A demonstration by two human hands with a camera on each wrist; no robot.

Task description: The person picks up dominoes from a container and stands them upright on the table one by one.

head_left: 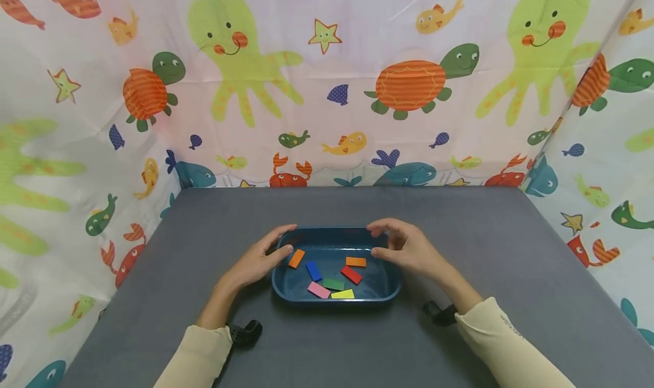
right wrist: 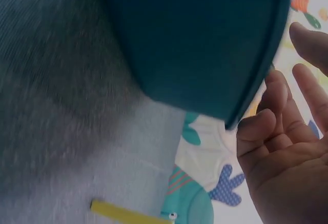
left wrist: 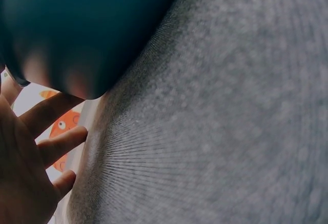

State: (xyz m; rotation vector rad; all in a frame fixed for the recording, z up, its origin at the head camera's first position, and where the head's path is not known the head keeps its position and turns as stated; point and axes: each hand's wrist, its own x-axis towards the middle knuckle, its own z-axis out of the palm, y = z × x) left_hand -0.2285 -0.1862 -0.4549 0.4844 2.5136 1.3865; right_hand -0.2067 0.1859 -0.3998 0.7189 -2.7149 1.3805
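Observation:
A dark blue tray (head_left: 286, 291) holds several small coloured blocks, including an orange block (head_left: 297, 258), a blue block (head_left: 314, 271), a red block (head_left: 351, 274) and a pink block (head_left: 319, 290). My left hand (head_left: 258, 260) is at the tray's left end, its thumb over the rim and its other fingers spread along the outside in the left wrist view. At the right end is my right hand (head_left: 411, 249), thumb and index finger apart above the rim, with some fingers bent beside the tray wall (right wrist: 200, 39). Contact with the rim cannot be told on either side.
The grey table (head_left: 332, 354) runs back to a curtain (head_left: 327, 132) printed with sea animals. A yellow strip (right wrist: 128, 214) shows low in the right wrist view. Dark wrist bands (head_left: 246, 334) sit near both sleeves.

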